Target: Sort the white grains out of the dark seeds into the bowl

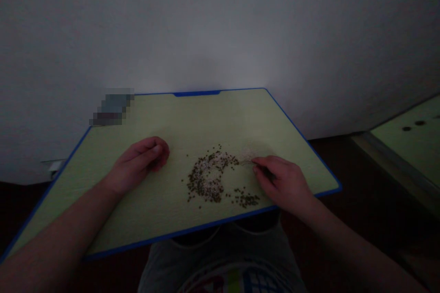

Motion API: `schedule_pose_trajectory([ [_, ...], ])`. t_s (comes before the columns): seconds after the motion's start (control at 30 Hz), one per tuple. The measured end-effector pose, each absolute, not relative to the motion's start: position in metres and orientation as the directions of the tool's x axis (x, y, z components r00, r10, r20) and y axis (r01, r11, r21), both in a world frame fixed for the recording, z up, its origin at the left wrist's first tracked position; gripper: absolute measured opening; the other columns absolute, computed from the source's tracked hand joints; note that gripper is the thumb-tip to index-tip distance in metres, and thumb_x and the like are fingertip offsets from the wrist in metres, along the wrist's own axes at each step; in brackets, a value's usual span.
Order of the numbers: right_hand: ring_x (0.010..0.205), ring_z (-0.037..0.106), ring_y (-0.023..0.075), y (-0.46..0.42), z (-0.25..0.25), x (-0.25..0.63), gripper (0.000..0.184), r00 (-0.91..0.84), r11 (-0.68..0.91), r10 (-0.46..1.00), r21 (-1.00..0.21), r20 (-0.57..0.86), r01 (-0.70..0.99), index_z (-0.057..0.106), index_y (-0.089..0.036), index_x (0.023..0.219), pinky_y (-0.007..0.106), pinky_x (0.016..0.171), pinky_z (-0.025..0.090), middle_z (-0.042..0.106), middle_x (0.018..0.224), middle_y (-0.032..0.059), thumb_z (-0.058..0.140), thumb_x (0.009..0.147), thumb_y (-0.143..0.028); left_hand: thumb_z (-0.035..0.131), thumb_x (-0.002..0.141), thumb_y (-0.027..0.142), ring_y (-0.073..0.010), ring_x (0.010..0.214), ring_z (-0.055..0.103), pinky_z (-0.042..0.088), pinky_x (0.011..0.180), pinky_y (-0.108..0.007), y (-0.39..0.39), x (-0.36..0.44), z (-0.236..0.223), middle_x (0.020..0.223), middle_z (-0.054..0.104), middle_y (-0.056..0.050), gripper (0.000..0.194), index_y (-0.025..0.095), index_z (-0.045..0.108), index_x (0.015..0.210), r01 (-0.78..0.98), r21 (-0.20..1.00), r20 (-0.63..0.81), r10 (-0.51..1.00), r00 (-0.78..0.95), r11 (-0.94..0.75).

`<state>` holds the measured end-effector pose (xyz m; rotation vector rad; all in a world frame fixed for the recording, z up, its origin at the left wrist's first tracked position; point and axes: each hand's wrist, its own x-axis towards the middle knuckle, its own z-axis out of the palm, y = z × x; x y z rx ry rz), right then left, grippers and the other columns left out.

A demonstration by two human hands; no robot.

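Note:
A mixed heap of pale grains and dark beans or seeds (206, 178) lies in a curved patch on the tabletop. To its right is a small spread of pale grains (246, 156), and nearer the front edge a small group of dark beans or seeds (246, 198). My right hand (280, 178) is beside the pale grains, thumb and forefinger pinched close together; what is between them is too small to make out. Left of the heap, my left hand (147, 155) rests on the table with its fingers curled in, and nothing shows in it.
The light green table (220, 119) has a blue rim and stands against a pale wall (220, 23). A blurred-out flat object (112, 109) lies at its far left corner. My lap is under the front edge. A light green panel with dark holes (412, 128) is at the right.

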<state>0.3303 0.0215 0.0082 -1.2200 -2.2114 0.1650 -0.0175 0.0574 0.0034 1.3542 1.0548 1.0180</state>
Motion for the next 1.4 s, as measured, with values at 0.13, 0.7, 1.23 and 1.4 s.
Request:
schedule_pose_trajectory([
  [0.13,0.074,0.067,0.0175,0.024,0.008,0.328,0.020,-0.396,0.555,0.816,-0.382,0.421,0.739,0.068,-0.014,0.099,0.030,0.070,0.054,0.072,0.084,0.0066,0.053,0.087,-0.017,0.059,0.084,0.042,-0.0098,0.051,0.042,0.030,0.047,-0.024,0.057,-0.017,0.003,0.060,0.054,0.001,0.027,0.015,0.058,0.079,0.041,0.999,-0.009,0.972,0.237,0.000],
  [0.7,0.080,0.068,0.0188,0.036,0.006,0.328,0.021,-0.380,0.528,0.840,-0.421,0.388,0.738,0.067,-0.015,0.101,0.032,0.073,0.054,0.073,0.091,0.0075,0.052,0.088,-0.020,0.056,0.086,0.041,-0.0102,0.052,0.041,0.029,0.047,-0.025,0.058,-0.019,0.001,0.062,0.053,0.001,0.026,0.015,0.057,0.079,0.038,0.999,0.008,0.967,0.253,-0.018],
  [1.23,0.082,0.067,0.0175,0.034,0.006,0.327,0.020,-0.437,0.572,0.818,-0.442,0.375,0.691,0.067,-0.017,0.102,0.031,0.074,0.053,0.073,0.092,0.0064,0.051,0.089,-0.020,0.057,0.085,0.042,-0.0102,0.051,0.040,0.029,0.047,-0.026,0.058,-0.017,0.002,0.060,0.052,0.001,0.028,0.016,0.058,0.075,0.038,0.999,0.011,0.966,0.257,-0.021],
  [1.4,0.079,0.068,0.0174,0.034,0.011,0.328,0.021,-0.444,0.574,0.817,-0.456,0.367,0.680,0.067,-0.017,0.101,0.030,0.071,0.054,0.073,0.090,0.0062,0.051,0.088,-0.020,0.058,0.084,0.042,-0.0103,0.052,0.040,0.029,0.048,-0.026,0.057,-0.016,0.004,0.061,0.052,0.001,0.027,0.016,0.057,0.076,0.050,0.999,-0.016,0.972,0.236,0.004],
])
